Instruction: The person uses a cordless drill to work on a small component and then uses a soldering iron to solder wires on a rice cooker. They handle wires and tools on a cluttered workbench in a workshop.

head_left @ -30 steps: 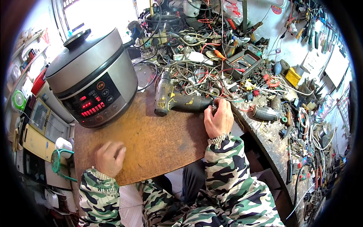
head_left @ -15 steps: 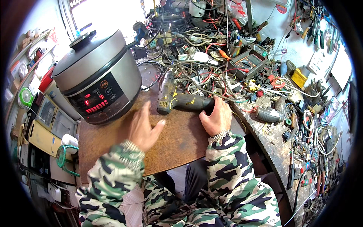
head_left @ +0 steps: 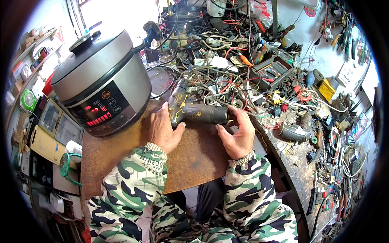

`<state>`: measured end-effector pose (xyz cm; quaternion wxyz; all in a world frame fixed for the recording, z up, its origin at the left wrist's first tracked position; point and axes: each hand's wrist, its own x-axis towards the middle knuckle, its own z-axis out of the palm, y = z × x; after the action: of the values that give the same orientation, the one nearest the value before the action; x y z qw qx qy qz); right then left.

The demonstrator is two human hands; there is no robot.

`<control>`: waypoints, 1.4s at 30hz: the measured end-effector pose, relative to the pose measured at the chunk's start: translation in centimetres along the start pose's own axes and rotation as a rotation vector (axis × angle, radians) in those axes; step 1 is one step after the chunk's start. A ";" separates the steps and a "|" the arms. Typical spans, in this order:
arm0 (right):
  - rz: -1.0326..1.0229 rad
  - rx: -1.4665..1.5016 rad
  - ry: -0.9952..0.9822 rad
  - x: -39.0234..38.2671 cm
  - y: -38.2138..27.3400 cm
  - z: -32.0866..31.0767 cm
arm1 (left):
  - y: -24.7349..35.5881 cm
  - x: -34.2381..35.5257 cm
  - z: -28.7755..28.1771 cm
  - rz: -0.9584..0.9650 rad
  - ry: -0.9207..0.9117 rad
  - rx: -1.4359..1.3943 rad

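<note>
A dark cordless drill point(head_left: 202, 114) with yellow markings lies on its side on the brown wooden tabletop point(head_left: 194, 158), its chuck toward the back. My left hand point(head_left: 164, 130) is at the drill's rear end, fingers along its left side and thumb in front. Some of those fingertips are hidden by the drill. At the right end of the handle is my right hand point(head_left: 239, 135), thumb and fingers apart beside the handle's base. To the left stands a grey and black electric pressure cooker point(head_left: 105, 81), its lid on and its red display lit.
Tangled cables point(head_left: 219, 83) and tools crowd the back of the bench. A dark open box point(head_left: 273, 73) holds small parts. On the right, a grey cylindrical tool body point(head_left: 293, 133) lies on a worn surface. A green-rimmed stool point(head_left: 67, 168) stands at the lower left.
My left hand has moved right and onto the drill's rear end. My right hand has shifted slightly right and opened at the handle's end. The drill has turned slightly.
</note>
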<state>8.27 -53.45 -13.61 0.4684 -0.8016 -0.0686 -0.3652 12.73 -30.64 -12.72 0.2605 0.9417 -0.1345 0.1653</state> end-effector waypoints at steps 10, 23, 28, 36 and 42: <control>0.245 0.344 -0.149 -0.6 0.7 0.4 | -0.2 0.0 -0.5 -0.001 -0.029 -0.037; 0.190 0.063 -0.217 -0.1 -0.3 -0.4 | -0.3 -0.2 0.0 0.052 0.013 -0.068; 0.247 0.171 -0.195 -0.5 0.8 -0.2 | -0.1 -0.1 0.0 0.037 0.014 -0.113; 0.192 0.182 -0.205 -0.6 1.9 0.1 | -1.9 0.5 0.9 -0.013 0.034 -0.239; 0.185 0.177 -0.222 -0.4 1.6 0.3 | -1.7 0.3 0.4 -0.046 0.018 -0.213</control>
<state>8.82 -54.03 -15.11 0.5582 -0.7956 -0.0780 -0.2222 13.69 -29.54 -13.65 0.3640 0.9099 -0.1272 0.1527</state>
